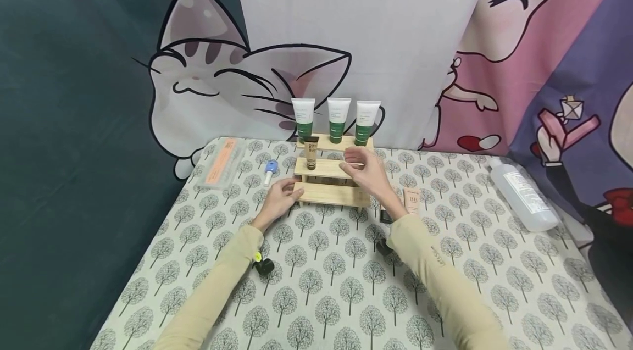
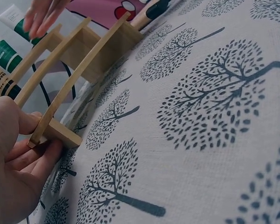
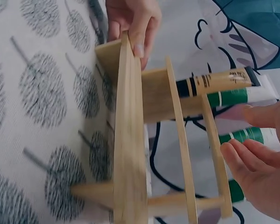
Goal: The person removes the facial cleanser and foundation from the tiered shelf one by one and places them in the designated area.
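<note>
A three-tier wooden stand (image 1: 332, 194) is on the patterned tablecloth. Its top tier bears three white and green squeeze tubes (image 1: 338, 120); a small tan tube (image 1: 310, 153) with a dark end is upright at the left of the middle tier. My left hand (image 1: 278, 200) grips the left end of the lowest tier, thumb on top and fingers beneath, as the left wrist view shows. Over the right part of the stand hovers my right hand (image 1: 367, 172), its thumb and fingers apart and nothing between them. In the right wrist view those fingers (image 3: 252, 156) partly cover the green tubes.
A beige BB tube (image 1: 411, 200) lies right of the stand, beside my right forearm. Farther right is a clear bottle (image 1: 524, 196) on its side. At left are a clear plastic case (image 1: 221, 163) and a blue and white item (image 1: 270, 171). Dark objects (image 1: 265, 267) lie near both sleeves.
</note>
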A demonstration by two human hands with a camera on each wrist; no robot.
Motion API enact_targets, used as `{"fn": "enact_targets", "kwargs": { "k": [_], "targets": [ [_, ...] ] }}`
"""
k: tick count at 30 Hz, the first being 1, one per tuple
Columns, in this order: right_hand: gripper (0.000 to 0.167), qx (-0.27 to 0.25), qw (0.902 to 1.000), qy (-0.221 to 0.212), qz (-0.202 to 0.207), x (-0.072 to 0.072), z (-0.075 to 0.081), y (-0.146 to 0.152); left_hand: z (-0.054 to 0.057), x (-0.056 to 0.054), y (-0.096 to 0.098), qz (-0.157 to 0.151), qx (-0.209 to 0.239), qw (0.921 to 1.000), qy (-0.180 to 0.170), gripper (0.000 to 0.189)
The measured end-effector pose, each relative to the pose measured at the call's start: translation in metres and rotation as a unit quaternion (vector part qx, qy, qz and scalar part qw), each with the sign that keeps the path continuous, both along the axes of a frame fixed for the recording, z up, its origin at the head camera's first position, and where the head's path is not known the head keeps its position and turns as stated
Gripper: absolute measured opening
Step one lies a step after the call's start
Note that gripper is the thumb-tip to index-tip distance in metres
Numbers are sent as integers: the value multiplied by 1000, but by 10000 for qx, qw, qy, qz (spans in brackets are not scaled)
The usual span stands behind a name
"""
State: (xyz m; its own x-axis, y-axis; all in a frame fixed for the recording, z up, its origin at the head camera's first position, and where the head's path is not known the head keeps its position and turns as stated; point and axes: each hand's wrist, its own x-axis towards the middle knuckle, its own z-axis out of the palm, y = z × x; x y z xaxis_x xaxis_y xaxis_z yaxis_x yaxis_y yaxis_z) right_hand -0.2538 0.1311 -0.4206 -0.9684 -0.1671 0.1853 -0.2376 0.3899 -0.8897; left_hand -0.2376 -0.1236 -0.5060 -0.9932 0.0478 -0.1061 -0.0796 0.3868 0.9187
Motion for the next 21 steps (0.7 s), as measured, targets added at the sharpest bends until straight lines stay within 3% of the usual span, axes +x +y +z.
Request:
{"fn": "enact_targets", "kwargs": {
  "k": [11, 21],
  "targets": [
    [47, -314, 9992, 49, 262, -16, -2, -43, -2, 0, 2, 29, 86, 10000, -20, 50],
    [45, -510, 9984, -54, 235, -26, -9, -71, 0, 2, 1, -24, 90, 9999, -50, 52]
  ]
}}
